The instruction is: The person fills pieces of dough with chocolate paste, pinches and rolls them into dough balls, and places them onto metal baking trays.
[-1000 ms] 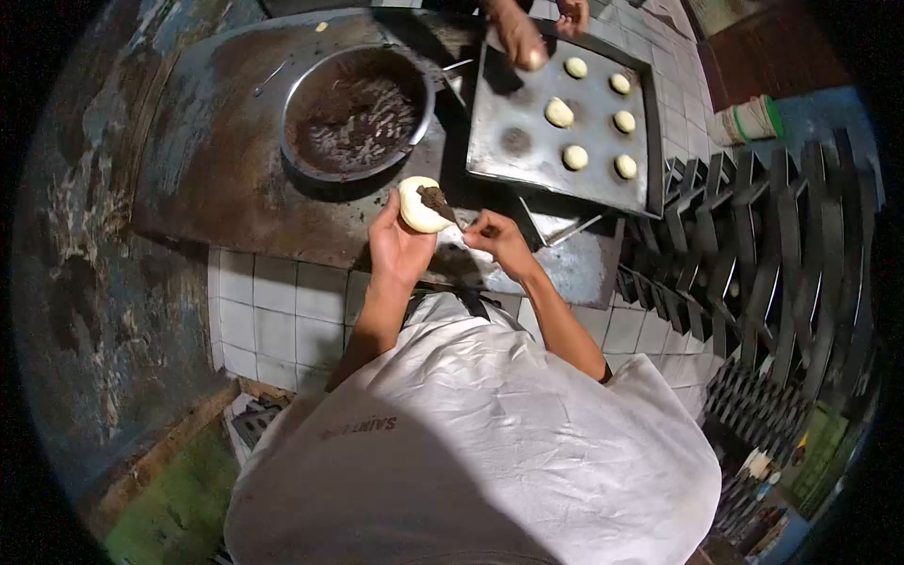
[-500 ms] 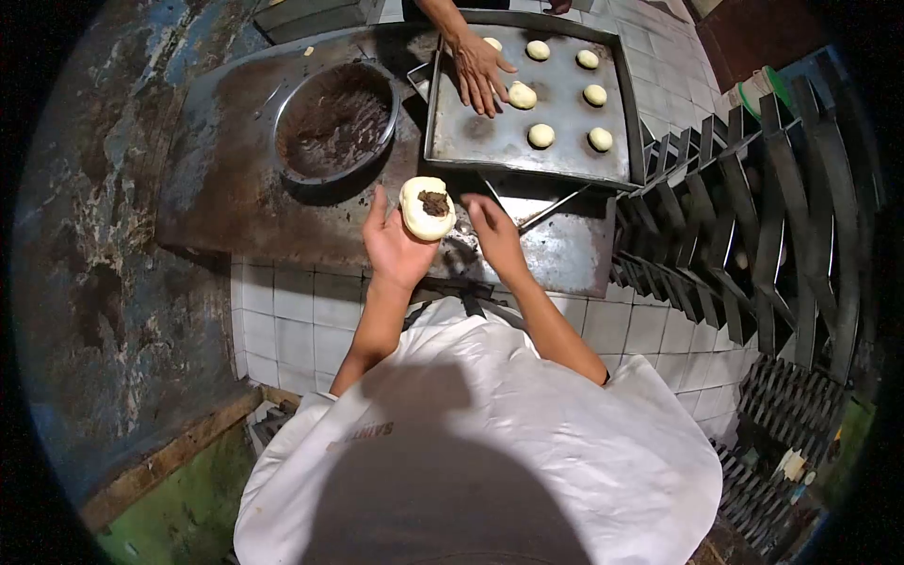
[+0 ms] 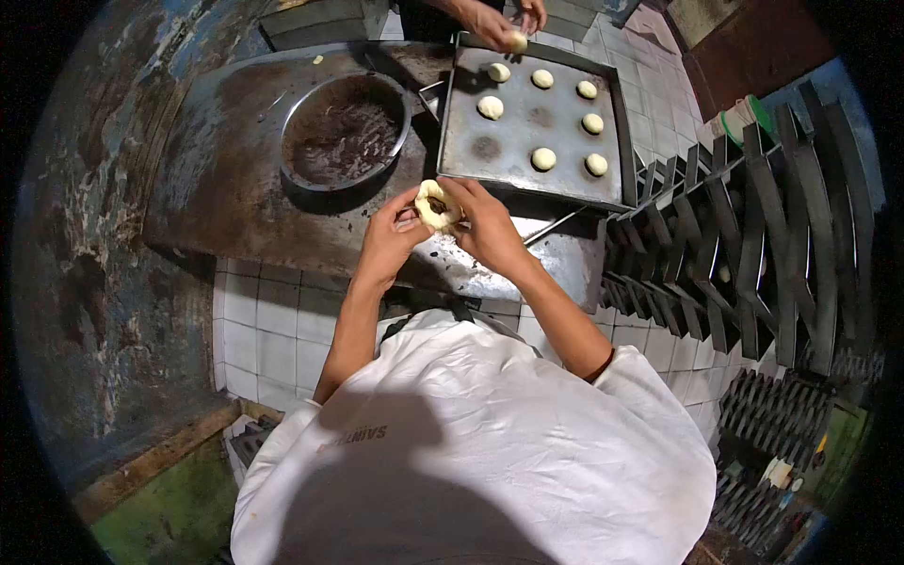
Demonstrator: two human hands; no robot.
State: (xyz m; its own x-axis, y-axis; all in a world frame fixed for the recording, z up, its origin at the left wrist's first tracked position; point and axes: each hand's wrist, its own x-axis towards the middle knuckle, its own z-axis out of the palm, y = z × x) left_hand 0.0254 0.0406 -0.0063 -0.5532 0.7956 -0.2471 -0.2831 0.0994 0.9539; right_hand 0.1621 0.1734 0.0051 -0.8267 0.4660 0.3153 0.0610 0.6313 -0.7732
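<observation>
Left hand [image 3: 386, 245] and right hand [image 3: 492, 234] meet mid-frame, both pinching a dough piece [image 3: 437, 218]. Dark filling [image 3: 439, 203] is inside; the dough's mouth is not yet closed. At upper right, seven dough balls [image 3: 543, 159] sit on a tray [image 3: 516, 137].

Harsh light, seemingly from overhead, threw a dark shadow [image 3: 377, 490] across the white shirt [image 3: 565, 424], within a curved, black-edged view.
</observation>
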